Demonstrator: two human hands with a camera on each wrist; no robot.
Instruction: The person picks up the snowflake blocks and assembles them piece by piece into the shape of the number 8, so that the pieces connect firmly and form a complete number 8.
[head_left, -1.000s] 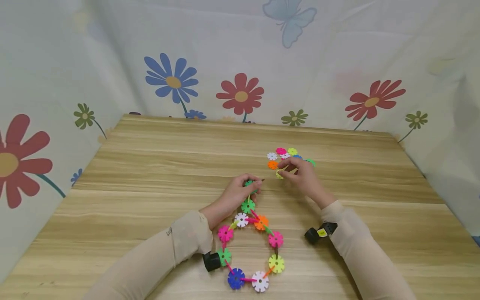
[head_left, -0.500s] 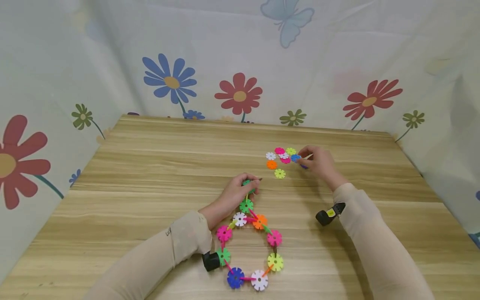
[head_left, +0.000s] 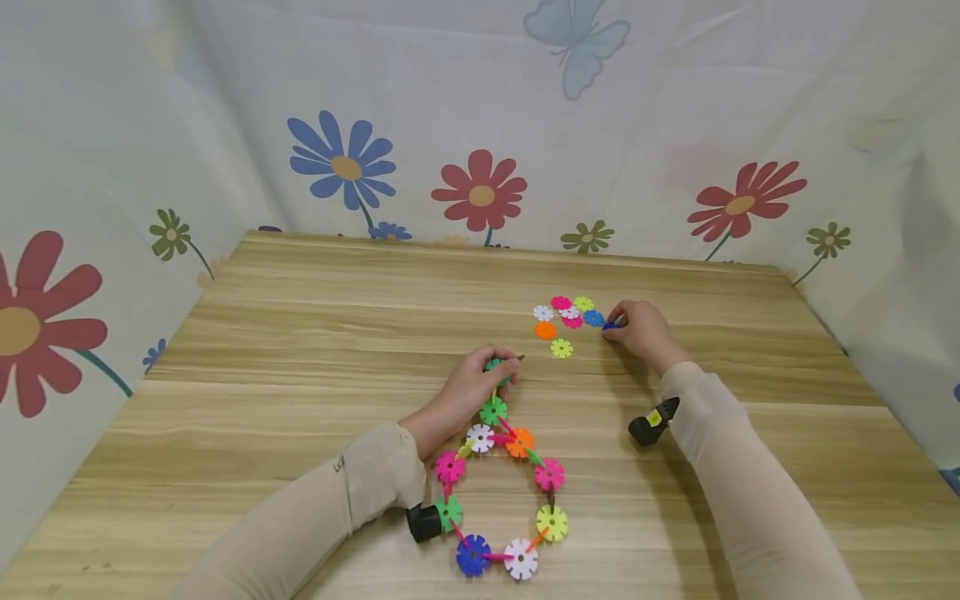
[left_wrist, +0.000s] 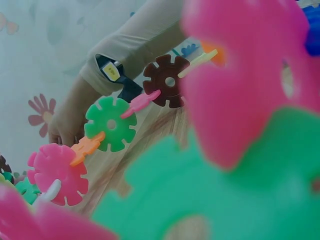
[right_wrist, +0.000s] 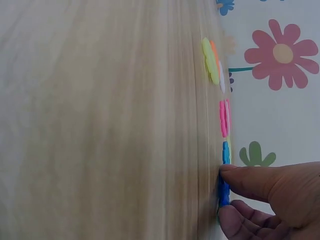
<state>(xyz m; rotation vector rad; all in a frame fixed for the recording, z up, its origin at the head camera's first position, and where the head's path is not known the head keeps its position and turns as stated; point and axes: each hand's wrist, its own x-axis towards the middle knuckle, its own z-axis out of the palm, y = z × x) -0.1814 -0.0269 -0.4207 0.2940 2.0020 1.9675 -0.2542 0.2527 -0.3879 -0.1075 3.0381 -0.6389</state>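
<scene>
In the head view, my left hand (head_left: 474, 383) grips a green notched plastic disc (head_left: 492, 366) at the top of a linked chain; a brown disc shows edge-on beside the fingertips. Below it the chain runs into a ring of interlocking discs, among them a white disc (head_left: 521, 559) and a blue one (head_left: 473, 556). Farther right, my right hand (head_left: 643, 333) pinches a dark blue disc (right_wrist: 223, 192) between thumb and fingers, low at the tabletop. A lighter blue disc (head_left: 593, 318) lies just left of it.
Several loose discs lie on the wooden table (head_left: 337, 317), including an orange disc (head_left: 545, 331) and a yellow disc (head_left: 561, 348). A flower-printed cloth (head_left: 645, 125) hangs behind the table. Linked discs fill the left wrist view, with a large pink one (left_wrist: 235, 85) blurred up close.
My right hand has moved right, from above the yellow disc past the lighter blue disc to the dark blue one, and now pinches it. The left hand stays in place on the green disc.
</scene>
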